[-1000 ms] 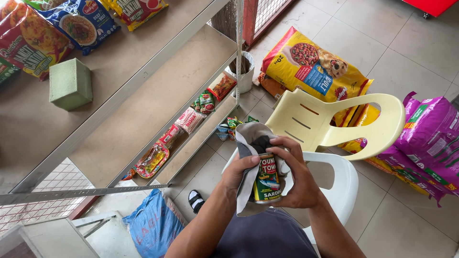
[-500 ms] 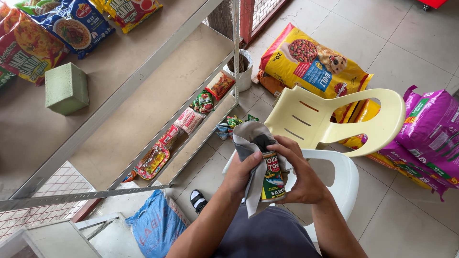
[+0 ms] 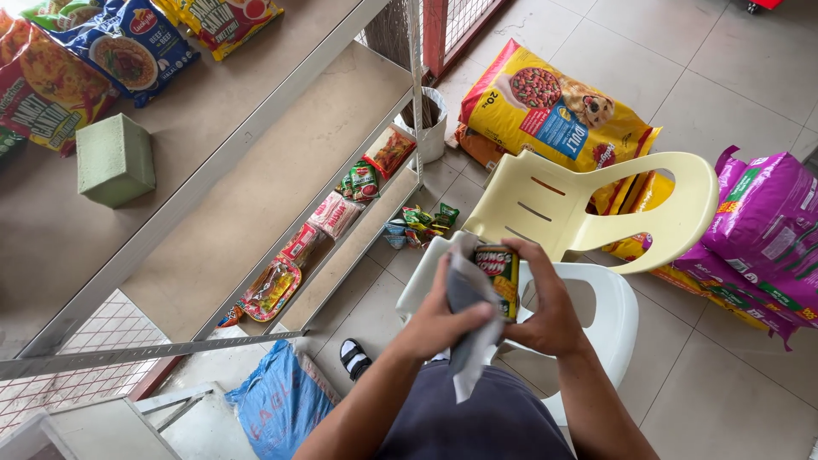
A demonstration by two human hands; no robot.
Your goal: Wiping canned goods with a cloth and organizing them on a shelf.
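Note:
A tin can [image 3: 501,274] with a yellow, green and red label is held upright in my right hand [image 3: 545,298], in front of my body. My left hand [image 3: 440,319] grips a grey-white cloth [image 3: 467,336] and presses it against the can's left side; the cloth hangs down below the hand. Both hands are over the seat of a white plastic chair [image 3: 609,315].
A pale yellow chair [image 3: 596,209] is stacked on the white one. Metal shelving [image 3: 281,170] at left holds snack packets, noodle bags and a green block [image 3: 115,159]. A yellow pet-food sack [image 3: 554,106], purple sacks [image 3: 763,234] and a blue bag [image 3: 277,400] lie on the tiled floor.
The can has been turned and raised slightly in my right hand, and the cloth in my left hand has slid from over its top to its left side.

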